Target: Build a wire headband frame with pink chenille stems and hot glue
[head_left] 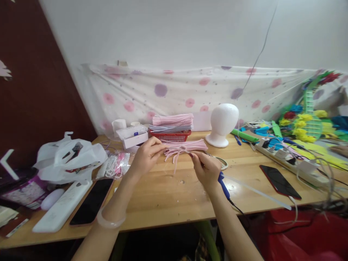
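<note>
Between my two hands a thin pale strip (179, 148) is stretched above the wooden table. My left hand (148, 154) pinches its left end, and my right hand (206, 167) pinches its right end. Just behind the strip lies a bundle of pink stems (194, 145), with a few loose ones hanging forward. A blue glue gun (223, 185) lies by my right wrist, and a clear glue stick (261, 192) reaches from it to the right. Part of a ring-shaped roll (223, 163) shows behind my right hand.
Farther back are a red basket (174, 136) topped with pink and grey stems, a white foam head (224, 121) and white boxes (134, 136). On the left are a plastic bag (70, 156) and a phone (92, 201); on the right, a power strip (288, 163) and another phone (280, 181).
</note>
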The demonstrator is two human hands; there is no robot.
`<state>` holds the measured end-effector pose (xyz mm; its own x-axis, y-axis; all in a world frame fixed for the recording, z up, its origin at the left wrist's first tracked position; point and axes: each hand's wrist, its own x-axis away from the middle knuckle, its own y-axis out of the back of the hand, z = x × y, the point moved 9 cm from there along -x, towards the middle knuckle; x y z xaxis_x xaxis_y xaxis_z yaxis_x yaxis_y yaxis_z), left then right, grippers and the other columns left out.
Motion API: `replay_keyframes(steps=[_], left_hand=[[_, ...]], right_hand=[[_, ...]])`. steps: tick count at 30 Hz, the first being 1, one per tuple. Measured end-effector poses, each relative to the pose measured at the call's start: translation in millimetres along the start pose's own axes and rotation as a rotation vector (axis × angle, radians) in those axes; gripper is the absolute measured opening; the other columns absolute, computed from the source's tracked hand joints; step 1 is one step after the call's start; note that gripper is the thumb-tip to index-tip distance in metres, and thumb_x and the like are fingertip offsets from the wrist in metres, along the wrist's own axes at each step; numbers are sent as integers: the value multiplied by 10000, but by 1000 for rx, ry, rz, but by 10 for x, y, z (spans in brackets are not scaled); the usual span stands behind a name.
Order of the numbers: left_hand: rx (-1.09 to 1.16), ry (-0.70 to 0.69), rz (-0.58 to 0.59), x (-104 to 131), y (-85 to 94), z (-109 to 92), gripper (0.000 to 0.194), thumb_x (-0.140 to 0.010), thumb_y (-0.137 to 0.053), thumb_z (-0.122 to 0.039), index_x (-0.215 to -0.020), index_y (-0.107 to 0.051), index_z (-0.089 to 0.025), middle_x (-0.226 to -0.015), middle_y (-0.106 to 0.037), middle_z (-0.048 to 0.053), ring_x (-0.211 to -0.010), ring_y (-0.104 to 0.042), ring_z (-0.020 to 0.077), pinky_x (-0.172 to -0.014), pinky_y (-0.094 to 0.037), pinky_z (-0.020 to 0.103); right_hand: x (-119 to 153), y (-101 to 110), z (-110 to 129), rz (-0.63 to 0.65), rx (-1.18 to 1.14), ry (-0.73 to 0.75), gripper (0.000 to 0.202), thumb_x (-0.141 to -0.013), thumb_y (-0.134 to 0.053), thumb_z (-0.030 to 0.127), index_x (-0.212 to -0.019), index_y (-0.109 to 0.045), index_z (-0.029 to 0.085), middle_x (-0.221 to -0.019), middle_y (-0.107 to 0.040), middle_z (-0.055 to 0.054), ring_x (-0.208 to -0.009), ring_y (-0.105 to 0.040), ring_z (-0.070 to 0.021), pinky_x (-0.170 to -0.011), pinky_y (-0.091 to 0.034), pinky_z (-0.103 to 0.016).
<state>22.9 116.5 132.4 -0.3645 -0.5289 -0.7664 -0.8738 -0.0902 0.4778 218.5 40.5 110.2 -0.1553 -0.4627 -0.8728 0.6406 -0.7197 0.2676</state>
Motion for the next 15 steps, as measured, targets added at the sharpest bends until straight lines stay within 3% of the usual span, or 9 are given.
replay_keyframes(steps=[5, 8, 11, 15], left_hand=[[13, 180, -225, 221, 169, 181, 197, -901, -583, -266, -895, -767, -196, -784, -727, 30, -713, -641, 158, -663, -491, 251], [2, 246, -329, 349, 196, 256, 212, -895, -576, -278, -850, -762, -185, -706, -725, 20, -657, -647, 161, -635, -498, 251], [13, 291, -369, 439, 153, 284, 236, -898, -580, -320, -834, -758, -178, -644, -708, 11, -580, -630, 152, -564, -489, 239], [31, 274, -350, 494, 68, 260, 249, -923, -566, -336, -923, -760, -179, -610, -682, -1, -513, -585, 131, -513, -475, 228]], right_hand=[[100, 73, 27, -136, -10, 73, 209, -955, -537, 349, -1067, -665, 228, -817, -702, -57, -733, -651, -198, -726, -516, -342], [240, 119, -193, -257, 26, -109, 205, -954, -540, 367, -1047, -647, 218, -1008, -655, -110, -985, -605, -255, -861, -482, -422], [377, 62, -419, -298, 5, -265, 253, -992, -465, 390, -987, -629, 197, -883, -628, -72, -842, -606, -218, -735, -484, -353], [399, -61, -534, -280, -41, -271, 313, -1024, -383, 389, -886, -587, 195, -678, -548, 16, -608, -542, -149, -599, -446, -276]])
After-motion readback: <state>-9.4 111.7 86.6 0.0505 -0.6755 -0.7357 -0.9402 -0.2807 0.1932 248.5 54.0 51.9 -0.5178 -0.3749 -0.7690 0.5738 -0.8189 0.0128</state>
